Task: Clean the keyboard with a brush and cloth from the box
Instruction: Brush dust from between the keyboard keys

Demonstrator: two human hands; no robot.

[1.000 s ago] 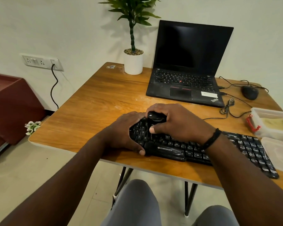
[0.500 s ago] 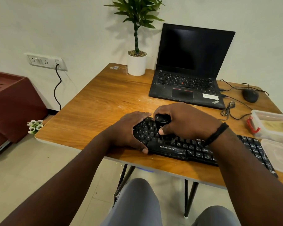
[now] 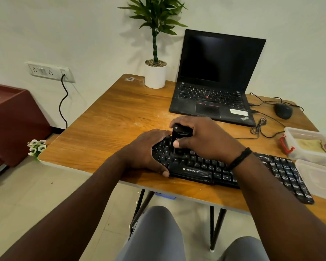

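A black Zebronics keyboard [image 3: 199,171] lies near the front edge of the wooden table [image 3: 109,129]. My right hand [image 3: 205,137] grips a short black brush [image 3: 178,132], which stands upright on the keys at the keyboard's left part. My left hand [image 3: 145,150] clasps the keyboard's left end, thumb on its front edge. A clear plastic box [image 3: 309,146] with a red clip and a yellowish cloth [image 3: 310,145] inside sits at the right.
An open black laptop [image 3: 215,87] stands behind the keyboard, with a potted plant [image 3: 155,72] to its left. A black mouse [image 3: 283,110] and loose cables [image 3: 260,127] lie at back right. The box's clear lid [image 3: 320,178] lies beside the keyboard's right end.
My right hand and the brush have shifted slightly over the left keys. My left hand keeps hold of the keyboard's left end. The view has tilted a little.
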